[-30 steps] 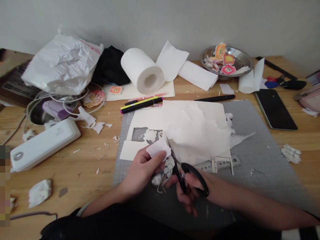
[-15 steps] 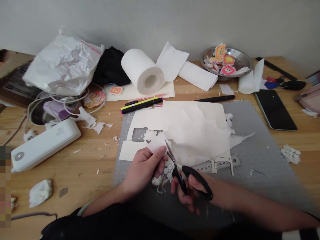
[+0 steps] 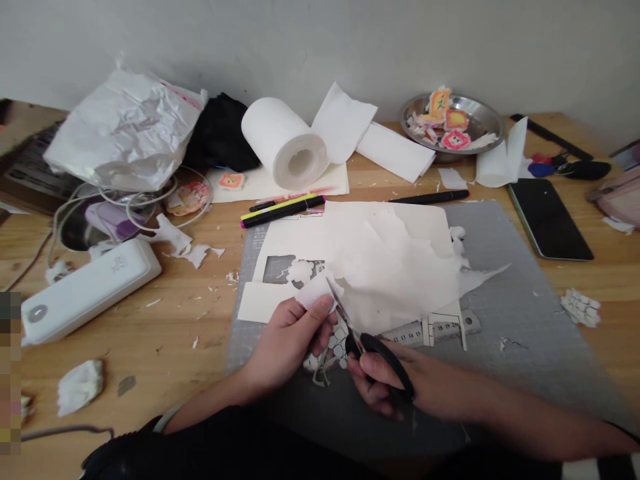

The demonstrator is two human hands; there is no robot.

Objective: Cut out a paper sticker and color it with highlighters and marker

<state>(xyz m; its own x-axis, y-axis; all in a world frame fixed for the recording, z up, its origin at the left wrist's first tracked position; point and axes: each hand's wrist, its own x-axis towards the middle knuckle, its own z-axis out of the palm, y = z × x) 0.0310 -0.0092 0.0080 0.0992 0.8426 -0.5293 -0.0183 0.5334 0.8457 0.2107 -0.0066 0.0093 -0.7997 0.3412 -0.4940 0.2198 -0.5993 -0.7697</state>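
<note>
Pinched in my left hand [image 3: 295, 333] is a small piece of white paper [image 3: 314, 290]. My right hand [image 3: 383, 383] grips black-handled scissors [image 3: 387, 363], thumb and fingers through the loops. Their blades lie against the paper's right edge, beside my left thumb, and look nearly closed. Beyond both hands, torn white tissue [image 3: 390, 267] covers part of a cream sheet [image 3: 290, 237] with a cut-out opening. A metal ruler [image 3: 413, 333] lies partly under the sheet. Close to my left fingers is a cut paper piece with rounded cell outlines [image 3: 339, 343].
A grey cutting mat [image 3: 520, 320] lies under the work. Behind it are markers [image 3: 285, 211], a paper roll [image 3: 285, 143] and a steel bowl [image 3: 453, 127] holding coloured cut-outs. A phone [image 3: 550, 219] rests to the right, a white power bank [image 3: 93, 290] to the left.
The scissors' handles have come together and their blades have closed on the paper. My right fingers have curled in, while my left hand stays almost in place.
</note>
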